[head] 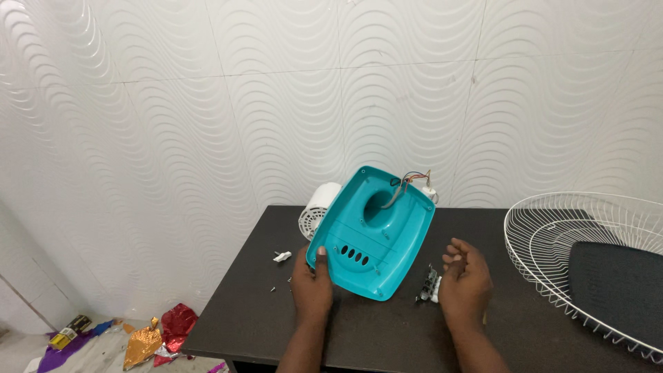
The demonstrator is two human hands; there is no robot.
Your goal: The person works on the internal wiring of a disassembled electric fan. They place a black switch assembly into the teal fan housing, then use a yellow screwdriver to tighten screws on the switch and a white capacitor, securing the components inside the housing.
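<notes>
The head camera looks down at a dark table (387, 338) set against a white wavy wall (207, 103). Far to the left, on the floor, lie shiny bits of foil wrapper (148, 340) in gold, red and purple. On the table, near the left hand, sits a small white plastic piece (282, 256) and a few tiny specks that may be screws. The left hand (312, 283) is closed on the lower left edge of a teal plastic fan base (371, 233), with the thumb pressed on top. The base is tipped up, bottom side showing, with a row of small slots and a big hole. Thin wires (409, 182) poke out at its top corner, and a white round motor part (318, 208) peeks out behind it. Just to the right of the base lies a small switch part (430, 283) on the table. The right hand (465, 280) hovers beside it, fingers loosely curled, holding nothing. Far right rests a white wire fan guard (552, 242) with a dark pad (615, 283) lying in it. The base is held by one edge only, so it could slip and fall. The thin wires could get pulled or snap if the base twists. The tiny screws could roll off the table.
</notes>
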